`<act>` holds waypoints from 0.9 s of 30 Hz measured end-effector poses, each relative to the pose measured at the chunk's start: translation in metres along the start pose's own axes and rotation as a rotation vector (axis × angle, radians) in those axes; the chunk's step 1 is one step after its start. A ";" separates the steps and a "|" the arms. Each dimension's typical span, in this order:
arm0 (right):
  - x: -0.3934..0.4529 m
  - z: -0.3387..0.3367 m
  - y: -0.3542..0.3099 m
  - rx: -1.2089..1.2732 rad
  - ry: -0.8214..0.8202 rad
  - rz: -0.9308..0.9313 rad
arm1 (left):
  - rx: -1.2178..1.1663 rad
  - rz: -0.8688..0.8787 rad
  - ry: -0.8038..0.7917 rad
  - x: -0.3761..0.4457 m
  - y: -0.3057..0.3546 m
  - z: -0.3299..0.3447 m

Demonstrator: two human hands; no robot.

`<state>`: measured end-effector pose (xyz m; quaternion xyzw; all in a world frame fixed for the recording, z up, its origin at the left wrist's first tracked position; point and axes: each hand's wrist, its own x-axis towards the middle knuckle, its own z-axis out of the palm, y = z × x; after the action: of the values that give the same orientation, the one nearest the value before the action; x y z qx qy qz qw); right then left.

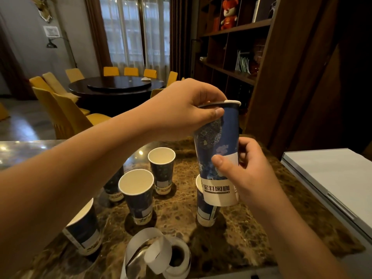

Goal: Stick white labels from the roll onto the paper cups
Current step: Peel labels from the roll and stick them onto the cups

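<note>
The marble worktop (pixel 241 228) carries upright paper cups: one near the far edge (pixel 162 170), one in the middle (pixel 137 196), one partly hidden behind the left forearm (pixel 114 188), one toward the near left corner (pixel 84 232), and one under the raised cup (pixel 206 212). The label roll (pixel 173 256) with its loose strip blocks the near edge. Bare stone lies between the right cup and the white box (pixel 332 178) at the right edge.
</note>
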<state>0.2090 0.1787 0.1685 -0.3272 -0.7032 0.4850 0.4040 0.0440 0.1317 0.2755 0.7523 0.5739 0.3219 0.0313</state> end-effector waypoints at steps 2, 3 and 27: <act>0.001 -0.003 0.004 0.045 -0.076 0.029 | -0.089 -0.032 -0.017 0.000 -0.002 -0.003; 0.001 -0.005 0.005 0.071 -0.104 0.037 | -0.166 -0.064 -0.028 0.001 -0.005 -0.005; 0.133 -0.050 0.034 -0.499 0.153 -0.266 | 0.331 0.090 -0.086 0.085 -0.088 0.064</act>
<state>0.1942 0.3238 0.1803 -0.3573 -0.8048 0.2137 0.4230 0.0144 0.2578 0.2262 0.7851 0.5831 0.1918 -0.0827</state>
